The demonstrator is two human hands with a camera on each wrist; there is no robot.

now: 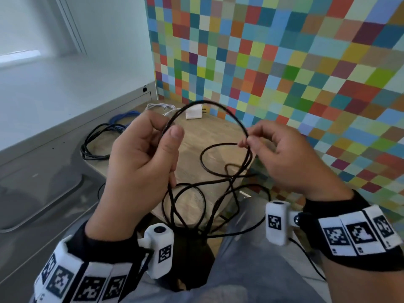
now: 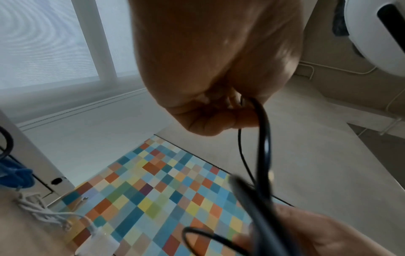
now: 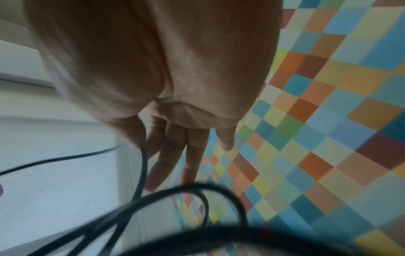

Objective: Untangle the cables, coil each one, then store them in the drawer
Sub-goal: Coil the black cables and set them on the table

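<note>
— Hands first: what does each grip have?

— Left hand (image 1: 142, 154) has its fingers curled round the black cable (image 1: 218, 110), with the thumb pressed on the strand at the top of a raised loop. Right hand (image 1: 290, 158) pinches the same cable between thumb and forefinger at the loop's other side; the right wrist view shows its other fingers (image 3: 166, 155) nearly straight, holding nothing.

— And the rest of that cable?

— It arches between the two hands, then falls in several loose, crossing loops below them, over the front edge of the wooden desk (image 1: 192, 138) and down toward the person's lap. I cannot tell where its ends are.

— Other cables?

— Three more lie on the desk behind the hands. A second black cable (image 1: 91, 143) sits in a rough coil at the left edge. Just beyond it is a blue cable (image 1: 124, 117), bunched up. At the back, near the checkered wall (image 1: 284, 62), lies a white cable (image 1: 160, 107) beside a white charger plug (image 1: 194, 112).

— Drawer?

— Not something I can make out in these views.
</note>
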